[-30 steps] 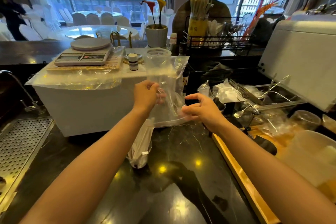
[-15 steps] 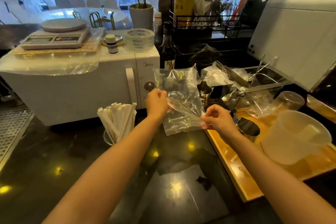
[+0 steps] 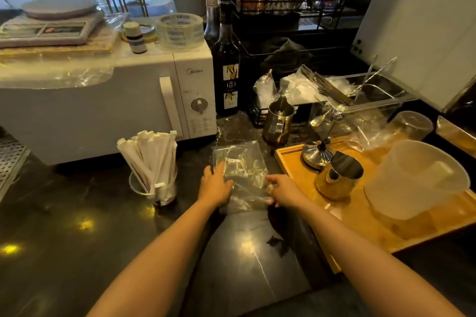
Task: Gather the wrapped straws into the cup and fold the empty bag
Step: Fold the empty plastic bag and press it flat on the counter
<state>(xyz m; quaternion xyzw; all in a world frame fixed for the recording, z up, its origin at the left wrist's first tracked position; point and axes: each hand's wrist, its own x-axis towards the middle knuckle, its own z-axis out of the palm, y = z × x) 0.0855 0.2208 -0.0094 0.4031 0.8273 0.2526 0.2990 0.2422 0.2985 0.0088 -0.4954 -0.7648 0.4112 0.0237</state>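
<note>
Left hand [image 3: 216, 184] flat, pressing; right hand [image 3: 282, 192] at the edge, grip unclear. Crumpled clear plastic bag [image 3: 242, 162], previously held up, now lies on the glossy black counter [image 3: 77, 213], frame centre. White paper-wrapped straws [image 3: 152, 152] are in the clear plastic cup [image 3: 154, 188], centre-left. Likely folding next.

The wrapped straws [image 3: 152, 154] are being shown in plain white inside a clear cup [image 3: 154, 192], and the bag [image 3: 239, 162] is being seen as colourless and see-through, streaked with pale glints. The counter [image 3: 77, 239] is being rendered in glossy black with faint pale veins and yellow spots of light, while the microwave [image 3: 90, 110] is being shown in white with a grey dial [image 3: 199, 105]. The tray [image 3: 360, 219] is being displayed in orange-brown wood grain, the pitcher [image 3: 338, 179] in mirror silver, the jug [image 3: 417, 180] in milky white, and the bottle [image 3: 226, 41] in near-black with a white label [image 3: 231, 87] marked in yellow.
</note>
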